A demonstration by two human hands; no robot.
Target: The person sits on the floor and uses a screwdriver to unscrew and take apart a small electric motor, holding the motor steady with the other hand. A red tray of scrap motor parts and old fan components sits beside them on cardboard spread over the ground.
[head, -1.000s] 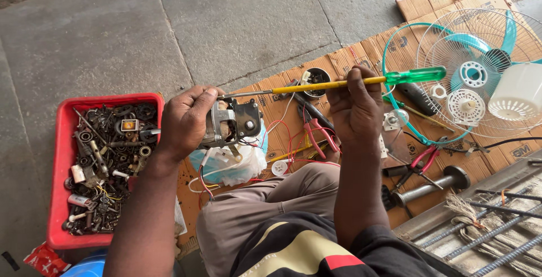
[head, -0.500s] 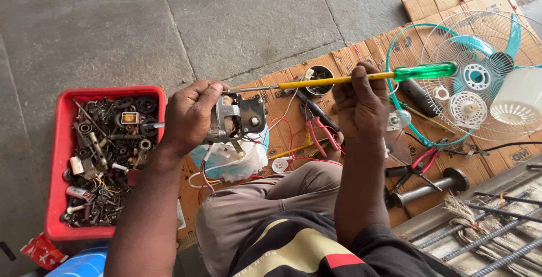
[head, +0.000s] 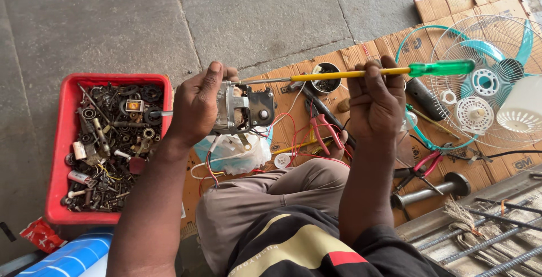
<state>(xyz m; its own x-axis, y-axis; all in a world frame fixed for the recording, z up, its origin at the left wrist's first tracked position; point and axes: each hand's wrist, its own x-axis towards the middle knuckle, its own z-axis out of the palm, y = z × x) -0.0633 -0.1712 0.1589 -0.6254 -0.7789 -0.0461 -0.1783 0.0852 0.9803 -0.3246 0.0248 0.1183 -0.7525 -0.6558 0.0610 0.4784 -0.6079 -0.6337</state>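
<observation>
A flat brown cardboard sheet (head: 451,6) lies on the grey floor. A red plastic tray (head: 62,141) full of metal bits sits left. The left hand (head: 197,105) grips a small grey metal motor (head: 243,109). The right hand (head: 377,99) wraps around a long yellow screwdriver with a green handle (head: 361,73), its tip at the motor. A little red packet (head: 38,234) lies below the tray.

The motor (head: 240,109) sits in the left hand (head: 197,105), the screwdriver (head: 361,74) in the right hand (head: 377,105) reaches to it from the right, the tray (head: 59,158) lies left, the fan guard (head: 485,79) right on the cardboard (head: 429,6).
</observation>
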